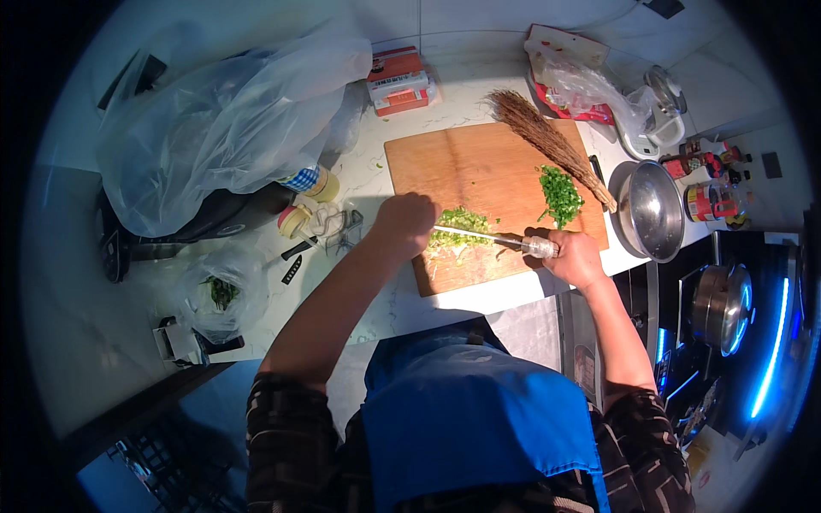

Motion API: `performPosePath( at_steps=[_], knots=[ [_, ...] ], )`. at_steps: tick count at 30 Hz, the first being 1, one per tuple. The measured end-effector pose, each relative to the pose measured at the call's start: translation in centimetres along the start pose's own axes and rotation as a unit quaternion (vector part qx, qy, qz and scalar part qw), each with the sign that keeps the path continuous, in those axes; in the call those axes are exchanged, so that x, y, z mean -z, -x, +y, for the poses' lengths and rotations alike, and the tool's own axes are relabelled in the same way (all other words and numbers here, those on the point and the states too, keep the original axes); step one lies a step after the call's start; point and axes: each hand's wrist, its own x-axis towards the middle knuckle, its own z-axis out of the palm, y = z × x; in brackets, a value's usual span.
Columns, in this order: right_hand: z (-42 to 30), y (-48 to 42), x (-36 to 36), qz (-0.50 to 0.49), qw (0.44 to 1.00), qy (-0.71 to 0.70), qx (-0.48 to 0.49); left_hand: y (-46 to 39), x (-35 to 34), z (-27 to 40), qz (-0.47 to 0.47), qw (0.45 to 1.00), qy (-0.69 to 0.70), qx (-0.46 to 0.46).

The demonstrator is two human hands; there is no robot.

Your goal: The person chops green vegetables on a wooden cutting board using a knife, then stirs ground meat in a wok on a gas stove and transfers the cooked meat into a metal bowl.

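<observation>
My right hand [577, 258] is closed around the pale handle of a kitchen knife [471, 233], whose blade points left over the wooden cutting board [474, 154]. My left hand [408, 224] is at the blade's tip end, its fingers bent; whether they grip the blade or only touch it is hidden. Chopped light-green vegetable [463, 221] lies beneath and behind the blade, with paler bits in front. A pile of chopped dark-green vegetable [560, 194] sits at the board's right side. A bundle brush of thin twigs [545, 141] lies across the board's back right corner.
A steel bowl [652, 210] stands right of the board, near seasoning bottles [702, 200]. Farther right, a steel pot [721, 309] is on the stove. At left are a large plastic bag [237, 128], a jar [321, 184], a small knife [299, 248] and a bag of greens [221, 292].
</observation>
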Motion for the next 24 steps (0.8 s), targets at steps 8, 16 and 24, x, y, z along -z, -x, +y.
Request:
performPosePath(
  at_steps=[8,16,24],
  knots=[
    [-2.9,-0.8,-0.9,0.020,0.997,0.013,0.071,4.7,-2.3,-1.1,0.019,0.999,0.012,0.040],
    [-0.6,-3.1,-0.3,0.012,0.996,0.051,0.074,1.2,-3.7,-1.8,0.106,0.994,0.039,0.008],
    [-1.8,-2.0,0.6,0.062,0.990,0.081,0.100,1.8,-4.7,-2.9,0.161,0.983,0.085,0.004]
  ],
)
